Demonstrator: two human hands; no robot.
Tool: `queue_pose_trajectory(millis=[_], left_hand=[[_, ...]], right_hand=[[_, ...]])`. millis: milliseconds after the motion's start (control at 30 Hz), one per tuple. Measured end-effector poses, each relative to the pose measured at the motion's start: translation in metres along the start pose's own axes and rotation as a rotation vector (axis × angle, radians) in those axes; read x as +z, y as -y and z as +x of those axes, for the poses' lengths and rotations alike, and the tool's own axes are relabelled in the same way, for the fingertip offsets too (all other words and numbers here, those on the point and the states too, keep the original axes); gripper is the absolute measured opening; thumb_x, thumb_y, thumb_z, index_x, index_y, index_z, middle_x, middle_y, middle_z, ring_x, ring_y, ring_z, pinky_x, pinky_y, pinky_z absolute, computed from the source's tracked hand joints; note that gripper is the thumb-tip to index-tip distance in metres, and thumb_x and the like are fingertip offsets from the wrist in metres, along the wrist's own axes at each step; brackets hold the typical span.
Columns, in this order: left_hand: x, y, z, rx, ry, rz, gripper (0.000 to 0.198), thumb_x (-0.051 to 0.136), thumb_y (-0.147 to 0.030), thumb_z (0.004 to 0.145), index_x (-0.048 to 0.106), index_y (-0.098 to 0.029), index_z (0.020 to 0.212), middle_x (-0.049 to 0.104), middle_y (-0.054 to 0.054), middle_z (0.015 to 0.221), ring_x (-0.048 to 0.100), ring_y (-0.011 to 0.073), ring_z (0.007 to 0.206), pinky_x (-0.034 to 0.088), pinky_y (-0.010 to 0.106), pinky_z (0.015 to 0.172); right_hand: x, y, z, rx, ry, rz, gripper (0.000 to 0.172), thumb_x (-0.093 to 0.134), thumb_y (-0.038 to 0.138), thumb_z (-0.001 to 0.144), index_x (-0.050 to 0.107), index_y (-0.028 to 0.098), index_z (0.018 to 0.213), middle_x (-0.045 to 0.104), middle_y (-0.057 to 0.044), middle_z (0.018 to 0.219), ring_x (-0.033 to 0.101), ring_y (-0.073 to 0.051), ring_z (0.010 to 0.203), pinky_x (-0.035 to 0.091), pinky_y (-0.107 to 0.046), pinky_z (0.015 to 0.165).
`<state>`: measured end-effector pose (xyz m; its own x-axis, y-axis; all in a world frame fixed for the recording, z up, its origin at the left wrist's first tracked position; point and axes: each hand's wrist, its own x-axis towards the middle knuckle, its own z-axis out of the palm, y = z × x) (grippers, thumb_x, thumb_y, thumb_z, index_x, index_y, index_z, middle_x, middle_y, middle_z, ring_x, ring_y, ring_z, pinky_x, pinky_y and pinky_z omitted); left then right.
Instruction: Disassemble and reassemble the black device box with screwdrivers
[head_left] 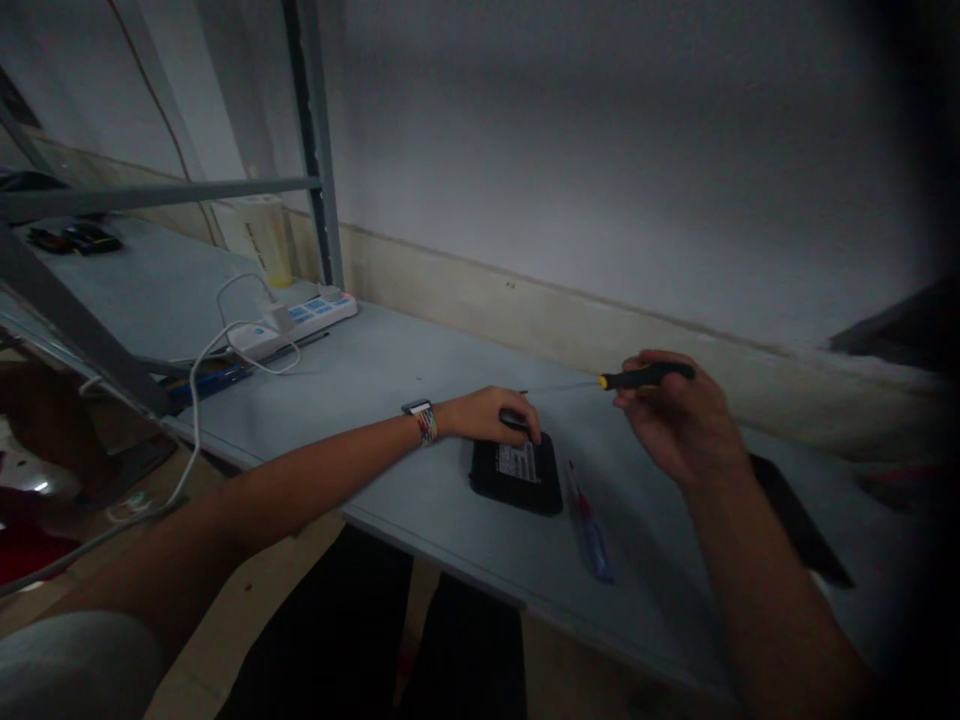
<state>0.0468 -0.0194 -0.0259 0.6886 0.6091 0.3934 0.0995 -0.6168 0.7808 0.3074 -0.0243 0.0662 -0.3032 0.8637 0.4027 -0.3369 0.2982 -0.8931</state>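
At centre frame, our left hand point(491, 413) rests on a black device point(517, 477) on the desk point(420, 360), grip unclear. Our right hand point(679, 428) closes its fingers on a slim screwdriver point(643, 377). The device seems light and rigid; hold its edges.

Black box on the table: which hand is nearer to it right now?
Left. The left hand rests on the far edge of the black box, touching it. The right hand is apart from it, raised to its right, holding a screwdriver.
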Motion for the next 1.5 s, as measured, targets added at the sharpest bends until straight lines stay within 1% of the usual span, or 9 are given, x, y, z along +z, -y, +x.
queue_pose_trajectory(millis=[200,267,367,533,733,1033,1167,1300,1500], left_hand=[[0.003,0.002,0.004,-0.02,0.001,-0.03,0.019,0.081,-0.014,0.091,0.082,-0.019,0.109,0.081,0.006,0.113,0.075,0.0182,0.108,0.056,0.034,0.105],[0.004,0.003,0.004,-0.043,0.014,-0.037,0.022,0.085,-0.018,0.09,0.081,-0.02,0.111,0.082,0.006,0.114,0.076,0.0193,0.109,0.057,0.036,0.106],[0.007,0.005,0.004,-0.105,0.008,0.004,0.033,0.092,-0.022,0.084,0.08,-0.019,0.115,0.082,0.008,0.118,0.076,0.0238,0.113,0.058,0.039,0.107],[0.009,0.009,0.003,-0.157,-0.049,0.082,0.053,0.097,-0.032,0.079,0.077,-0.014,0.124,0.08,0.016,0.129,0.074,0.0324,0.123,0.057,0.047,0.11],[0.008,0.01,0.005,-0.102,-0.007,-0.035,0.04,0.092,-0.024,0.082,0.079,-0.018,0.119,0.082,0.011,0.124,0.076,0.0293,0.119,0.058,0.046,0.112],[0.009,0.008,0.006,-0.122,-0.028,-0.085,0.042,0.093,-0.025,0.081,0.079,-0.015,0.119,0.081,0.014,0.123,0.076,0.0298,0.117,0.059,0.047,0.109],[0.007,0.007,0.008,-0.077,0.025,-0.117,0.033,0.091,-0.023,0.083,0.081,-0.013,0.114,0.082,0.013,0.116,0.077,0.0261,0.109,0.06,0.041,0.103],[0.004,0.001,0.008,0.019,0.054,-0.082,0.021,0.086,-0.019,0.088,0.083,-0.017,0.108,0.083,0.01,0.111,0.077,0.0221,0.107,0.057,0.035,0.104],[-0.001,-0.001,0.002,0.093,0.024,0.073,0.02,0.083,-0.024,0.093,0.085,-0.022,0.113,0.082,0.01,0.115,0.074,0.0227,0.109,0.053,0.037,0.105]], right_hand=[[0.053,-0.032,0.012,0.035,-0.041,-0.257,0.029,0.097,0.032,0.08,0.086,0.024,0.106,0.085,-0.004,0.094,0.085,-0.021,0.082,0.074,-0.035,0.086],[0.076,-0.042,0.017,0.07,-0.002,-0.316,0.034,0.098,0.035,0.079,0.085,0.022,0.108,0.085,-0.005,0.091,0.086,-0.024,0.081,0.074,-0.037,0.082],[0.105,-0.056,0.026,0.124,0.127,-0.345,0.039,0.098,0.039,0.078,0.085,0.02,0.11,0.085,-0.008,0.093,0.086,-0.026,0.087,0.074,-0.039,0.086],[0.125,-0.07,0.04,0.104,0.173,-0.333,0.038,0.099,0.038,0.075,0.085,0.02,0.105,0.084,-0.006,0.094,0.085,-0.024,0.087,0.072,-0.042,0.096],[0.121,-0.073,0.046,0.128,0.157,-0.37,0.043,0.098,0.045,0.076,0.084,0.02,0.108,0.084,-0.008,0.092,0.085,-0.026,0.086,0.073,-0.045,0.095],[0.114,-0.085,0.049,0.145,0.148,-0.367,0.043,0.099,0.046,0.074,0.084,0.021,0.106,0.085,-0.007,0.091,0.085,-0.025,0.084,0.073,-0.042,0.091],[0.107,-0.084,0.05,0.115,0.109,-0.34,0.042,0.099,0.046,0.073,0.085,0.021,0.104,0.085,-0.006,0.088,0.085,-0.024,0.08,0.073,-0.039,0.085],[0.092,-0.073,0.049,0.089,0.03,-0.301,0.04,0.101,0.043,0.072,0.085,0.021,0.101,0.084,-0.005,0.084,0.085,-0.022,0.076,0.073,-0.034,0.079],[0.048,-0.054,0.04,0.046,-0.117,-0.178,0.036,0.101,0.04,0.072,0.086,0.022,0.099,0.083,-0.002,0.088,0.083,-0.017,0.074,0.072,-0.028,0.078]])
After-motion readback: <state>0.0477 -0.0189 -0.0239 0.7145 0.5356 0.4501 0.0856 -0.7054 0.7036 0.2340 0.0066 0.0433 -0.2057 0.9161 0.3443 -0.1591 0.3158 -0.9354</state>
